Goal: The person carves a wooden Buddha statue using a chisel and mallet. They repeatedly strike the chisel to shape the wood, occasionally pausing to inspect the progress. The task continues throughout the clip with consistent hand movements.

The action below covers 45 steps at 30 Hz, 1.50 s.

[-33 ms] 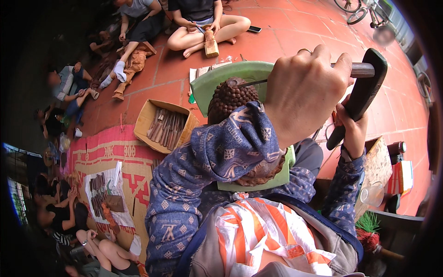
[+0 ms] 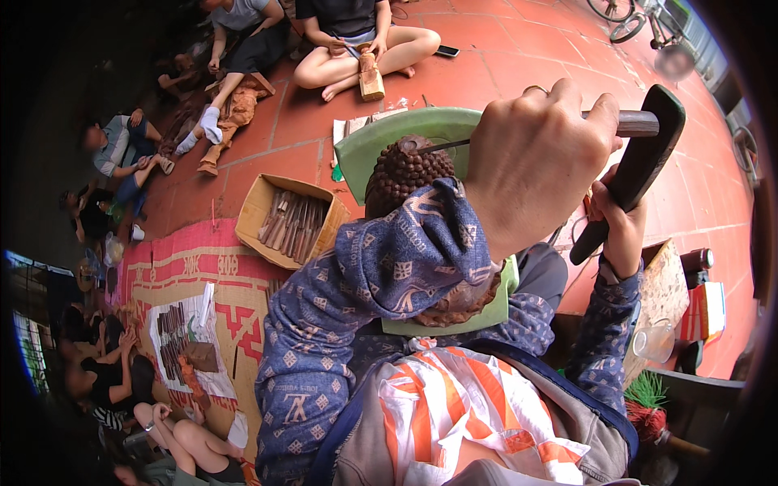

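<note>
My left hand (image 2: 539, 154) is closed round the handle of a chisel (image 2: 636, 123). The chisel's thin dark blade runs left to the top of a brown wooden carving (image 2: 409, 174), a head covered in small round knobs. My left forearm hides much of the carving. Under and behind it is a light green plastic piece (image 2: 365, 154), its full shape hidden. My right hand (image 2: 620, 223) grips a dark, flat wooden mallet (image 2: 636, 174), held tilted at the chisel's butt end. I cannot tell whether mallet and handle touch.
A cardboard box (image 2: 251, 219) of chisels stands left of the carving. More tools lie on a white sheet (image 2: 219, 324) over a patterned mat. Across the tiles a person (image 2: 348, 49) sits holding a small wooden carving. At right are a wooden board (image 2: 660, 283) and a clear cup (image 2: 653, 342).
The mallet has tilted slightly, its upper end shifting a little to the right, away from the chisel handle's end. My left hand, the chisel and the carving have stayed put.
</note>
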Tool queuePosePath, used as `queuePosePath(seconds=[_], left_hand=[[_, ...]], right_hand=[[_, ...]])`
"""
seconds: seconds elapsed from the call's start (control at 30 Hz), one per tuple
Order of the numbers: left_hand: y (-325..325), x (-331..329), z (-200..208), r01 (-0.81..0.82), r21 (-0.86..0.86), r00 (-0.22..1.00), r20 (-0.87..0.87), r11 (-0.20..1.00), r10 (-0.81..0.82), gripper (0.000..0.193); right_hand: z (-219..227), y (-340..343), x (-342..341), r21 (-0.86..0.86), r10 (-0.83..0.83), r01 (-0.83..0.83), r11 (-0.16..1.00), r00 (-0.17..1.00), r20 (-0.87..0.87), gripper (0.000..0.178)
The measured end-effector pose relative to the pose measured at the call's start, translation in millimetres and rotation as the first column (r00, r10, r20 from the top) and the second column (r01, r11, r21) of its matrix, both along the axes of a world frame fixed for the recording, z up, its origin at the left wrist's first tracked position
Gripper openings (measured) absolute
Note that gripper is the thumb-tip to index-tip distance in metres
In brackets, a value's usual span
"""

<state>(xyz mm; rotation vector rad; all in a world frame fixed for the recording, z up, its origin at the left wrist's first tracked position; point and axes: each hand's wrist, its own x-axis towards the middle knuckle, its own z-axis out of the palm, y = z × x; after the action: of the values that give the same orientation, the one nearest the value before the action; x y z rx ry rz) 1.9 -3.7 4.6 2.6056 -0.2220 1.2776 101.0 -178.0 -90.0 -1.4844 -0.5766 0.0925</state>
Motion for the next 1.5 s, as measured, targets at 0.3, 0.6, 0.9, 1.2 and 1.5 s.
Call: queuePosePath(seconds=[0.3,0.6,0.9,1.2,1.5], left_hand=[[1,-1,-1,0.051,-0.017,0.995,0.083,0.999,-0.049,0.021],[1,-2,-2,0.091,0.008,0.983,0.162,0.996,-0.091,0.024],[1,-4,3,0.063,-0.016,0.952,0.302,0.998,-0.056,0.03],[4,-12,14,0.051,-0.034,0.892,0.452,0.998,-0.03,0.036],[-11,-15,5,0.121,0.069,0.848,0.512,0.99,-0.139,0.037]], right_hand=[[3,-3,-3,0.008,-0.065,0.064,0.998,0.992,0.106,0.012],[11,-12,-4,0.124,-0.004,-0.009,0.992,0.995,0.104,0.014],[45,-24,2,0.002,-0.098,0.104,0.995,0.932,0.35,0.015],[80,-35,10,-0.192,-0.164,0.268,0.944,0.887,0.431,0.013],[62,-47,25,0.033,-0.146,0.144,0.989,0.918,0.368,0.023]])
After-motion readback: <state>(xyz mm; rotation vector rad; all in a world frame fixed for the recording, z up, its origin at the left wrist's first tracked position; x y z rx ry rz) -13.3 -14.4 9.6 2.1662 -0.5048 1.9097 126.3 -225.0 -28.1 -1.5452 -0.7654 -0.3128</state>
